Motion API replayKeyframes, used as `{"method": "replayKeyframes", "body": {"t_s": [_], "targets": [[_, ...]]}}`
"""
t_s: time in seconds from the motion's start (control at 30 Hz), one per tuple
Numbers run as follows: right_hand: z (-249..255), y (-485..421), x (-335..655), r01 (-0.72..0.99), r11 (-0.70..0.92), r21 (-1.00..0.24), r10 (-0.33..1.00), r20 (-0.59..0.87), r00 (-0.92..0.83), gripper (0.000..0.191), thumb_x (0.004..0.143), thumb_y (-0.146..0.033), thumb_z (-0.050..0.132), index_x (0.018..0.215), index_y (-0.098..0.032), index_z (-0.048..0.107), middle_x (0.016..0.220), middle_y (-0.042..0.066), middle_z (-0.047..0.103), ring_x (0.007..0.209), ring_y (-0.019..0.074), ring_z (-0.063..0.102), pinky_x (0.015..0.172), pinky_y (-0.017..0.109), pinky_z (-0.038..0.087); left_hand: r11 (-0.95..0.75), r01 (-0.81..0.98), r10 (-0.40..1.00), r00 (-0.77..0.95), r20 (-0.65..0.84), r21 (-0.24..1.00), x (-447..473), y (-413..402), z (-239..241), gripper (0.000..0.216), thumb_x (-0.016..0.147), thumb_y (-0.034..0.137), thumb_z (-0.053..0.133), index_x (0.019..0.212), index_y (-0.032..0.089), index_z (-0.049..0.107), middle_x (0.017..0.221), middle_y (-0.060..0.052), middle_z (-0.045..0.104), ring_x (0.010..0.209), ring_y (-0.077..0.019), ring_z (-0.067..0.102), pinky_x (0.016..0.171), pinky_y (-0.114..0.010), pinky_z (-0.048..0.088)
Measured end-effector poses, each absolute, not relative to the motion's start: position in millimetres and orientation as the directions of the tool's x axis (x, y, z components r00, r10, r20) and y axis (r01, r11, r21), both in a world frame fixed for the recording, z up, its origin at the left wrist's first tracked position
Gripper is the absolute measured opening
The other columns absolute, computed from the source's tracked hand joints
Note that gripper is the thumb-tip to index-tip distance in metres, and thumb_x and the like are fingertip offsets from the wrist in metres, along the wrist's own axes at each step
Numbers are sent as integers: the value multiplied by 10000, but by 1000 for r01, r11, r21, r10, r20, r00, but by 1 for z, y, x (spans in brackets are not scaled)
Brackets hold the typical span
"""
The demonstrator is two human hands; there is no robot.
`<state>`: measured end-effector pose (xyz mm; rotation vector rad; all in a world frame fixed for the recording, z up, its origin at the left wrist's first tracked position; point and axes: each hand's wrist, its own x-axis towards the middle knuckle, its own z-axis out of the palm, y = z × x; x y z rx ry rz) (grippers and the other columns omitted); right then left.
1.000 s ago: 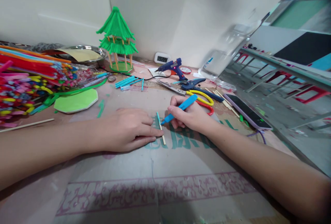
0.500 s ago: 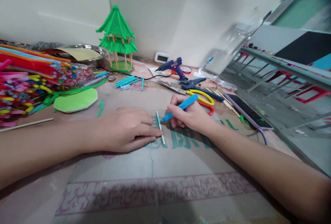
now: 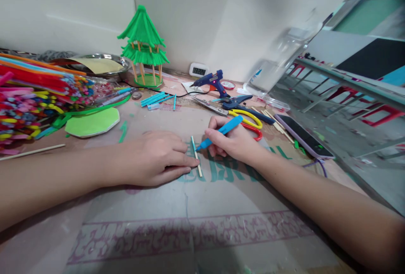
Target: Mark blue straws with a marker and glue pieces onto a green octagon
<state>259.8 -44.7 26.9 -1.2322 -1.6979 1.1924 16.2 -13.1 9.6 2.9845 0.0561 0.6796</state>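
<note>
My left hand (image 3: 155, 157) lies flat on the table, fingertips pressing a thin wooden stick (image 3: 196, 156) whose far end is coloured blue. My right hand (image 3: 232, 139) is closed around a blue pen-shaped tool (image 3: 220, 132), its tip touching the stick near the middle. Both hands rest on a printed sheet covering the table (image 3: 202, 227).
A green pagoda model (image 3: 143, 46), a blue glue gun (image 3: 211, 82), scissors with yellow and red handles (image 3: 245, 119), blue pliers (image 3: 236, 102), a phone (image 3: 302, 135), cut blue sticks (image 3: 155, 99), a green paper octagon (image 3: 92, 122) and a heap of coloured pipe cleaners (image 3: 31, 97) lie around.
</note>
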Motion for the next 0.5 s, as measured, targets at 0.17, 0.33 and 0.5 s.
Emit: {"method": "replayKeyframes", "body": {"t_s": [0.17,0.33,0.5], "targets": [[26,-44,260,300,117,-947,960,31,-278,312,876,-374,751,769,-224,500,507,-32,655,352,66,441,340,153,329,-996,11,50,903,426,94,17,-13,9,293,1070,222,503,1213,165,752,819,-60,702,740,-209,630,646,-345,438],[25,-44,261,298,121,-947,948,21,-318,312,890,-366,736,760,-224,491,497,-39,644,354,64,442,341,148,323,-995,17,56,905,422,95,16,-13,9,291,1072,223,506,1223,165,747,818,-64,698,763,-213,641,664,-338,441],[23,-43,259,300,166,-939,970,100,-221,342,885,-432,754,795,-227,496,519,-46,653,346,67,439,343,162,328,-994,9,54,900,433,106,16,-13,9,285,1068,224,519,1218,160,752,828,-61,705,771,-220,637,678,-342,442]]}}
